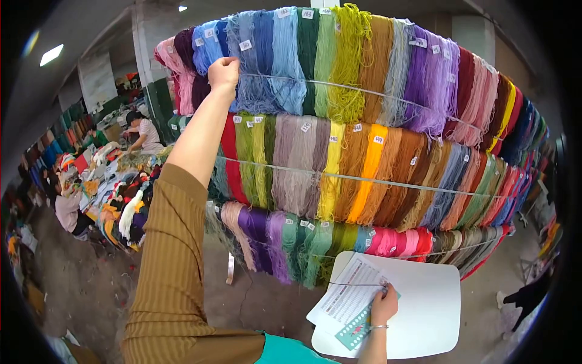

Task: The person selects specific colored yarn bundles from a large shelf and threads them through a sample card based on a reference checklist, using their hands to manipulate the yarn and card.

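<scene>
My left hand (224,74) is raised to the top row of hanging yarn, in front of blue skeins (245,91). Its fingers are closed where a thin grey strap (345,88) across the skeins runs into them. Low at the right, my right hand (383,304), with a bracelet at the wrist, is closed over printed sheets (351,297) and a green card (357,327). A thin dark rod-like thing (354,284) reaches leftward from its fingertips. The papers lie on a white chair-like surface (424,309).
Yarn in many colours, with numbered tags, hangs on a curved three-row rack, including a middle row (297,164) and bottom row (303,242). At left, people sit by a table heaped with yarn (130,212). Someone's dark-clothed leg (527,297) shows at right.
</scene>
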Motion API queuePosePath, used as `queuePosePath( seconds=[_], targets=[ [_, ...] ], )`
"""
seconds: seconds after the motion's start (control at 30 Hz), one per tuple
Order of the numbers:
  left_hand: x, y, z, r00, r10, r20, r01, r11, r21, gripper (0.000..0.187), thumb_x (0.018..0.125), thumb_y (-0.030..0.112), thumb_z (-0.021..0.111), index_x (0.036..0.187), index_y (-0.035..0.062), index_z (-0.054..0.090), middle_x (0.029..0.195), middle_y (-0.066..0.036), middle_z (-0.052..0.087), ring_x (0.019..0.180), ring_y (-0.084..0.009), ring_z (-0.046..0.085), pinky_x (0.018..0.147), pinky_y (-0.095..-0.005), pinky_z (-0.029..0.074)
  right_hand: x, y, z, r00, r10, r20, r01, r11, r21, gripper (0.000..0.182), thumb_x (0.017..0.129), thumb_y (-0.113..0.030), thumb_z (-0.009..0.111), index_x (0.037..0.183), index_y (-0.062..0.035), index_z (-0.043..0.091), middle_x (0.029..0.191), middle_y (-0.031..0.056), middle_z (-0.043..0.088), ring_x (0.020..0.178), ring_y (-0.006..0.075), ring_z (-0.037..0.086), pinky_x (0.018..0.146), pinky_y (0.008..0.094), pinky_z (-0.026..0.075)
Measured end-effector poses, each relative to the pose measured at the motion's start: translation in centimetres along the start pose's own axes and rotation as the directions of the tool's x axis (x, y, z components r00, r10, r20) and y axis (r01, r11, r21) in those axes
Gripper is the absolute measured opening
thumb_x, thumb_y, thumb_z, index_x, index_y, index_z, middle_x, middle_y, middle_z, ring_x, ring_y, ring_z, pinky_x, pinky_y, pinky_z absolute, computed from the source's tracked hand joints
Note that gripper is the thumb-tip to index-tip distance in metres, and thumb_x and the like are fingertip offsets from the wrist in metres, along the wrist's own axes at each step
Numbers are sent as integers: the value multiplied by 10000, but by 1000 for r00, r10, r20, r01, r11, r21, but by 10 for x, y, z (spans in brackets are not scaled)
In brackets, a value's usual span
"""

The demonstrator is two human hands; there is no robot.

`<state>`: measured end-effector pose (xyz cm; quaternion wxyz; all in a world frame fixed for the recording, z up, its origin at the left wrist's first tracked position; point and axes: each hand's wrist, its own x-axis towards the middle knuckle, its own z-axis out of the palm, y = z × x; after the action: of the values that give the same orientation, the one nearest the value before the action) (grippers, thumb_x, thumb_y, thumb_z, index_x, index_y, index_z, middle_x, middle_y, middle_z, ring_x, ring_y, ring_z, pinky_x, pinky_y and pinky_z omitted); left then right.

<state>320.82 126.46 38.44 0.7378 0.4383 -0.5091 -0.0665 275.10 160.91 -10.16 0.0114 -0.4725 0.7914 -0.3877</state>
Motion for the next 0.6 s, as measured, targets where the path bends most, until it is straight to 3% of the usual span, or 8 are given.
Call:
queuePosePath(
  seconds=[0.1,0.17,0.6],
  targets=[
    [27,-20,-1,992,92,-91,-83,992,94,167,855,157,684,961,31,707,806,-33,676,641,-108,613,550,-248,465,0,-2,-1,1000,-4,-14,4,1000,0,371,810,-146,601,1170,-56,627,928,131,667,787,300,638,701,412,502],
    [28,-12,-4,991,96,-98,-84,989,119,239,786,210,669,944,48,745,919,-116,736,866,-222,698,792,-326,513,1,-2,0,1000,12,3,-12,1000,-13,356,811,-143,600,1156,-60,633,932,130,670,792,301,640,704,412,503],
    [59,-29,7,990,31,-138,-19,996,86,256,793,265,667,921,65,761,899,-160,726,863,-278,704,782,-349,516,-2,-1,6,997,-34,-75,29,997,-68,259,818,-109,589,1067,-79,651,882,128,656,784,314,634,701,419,497]
  ],
)
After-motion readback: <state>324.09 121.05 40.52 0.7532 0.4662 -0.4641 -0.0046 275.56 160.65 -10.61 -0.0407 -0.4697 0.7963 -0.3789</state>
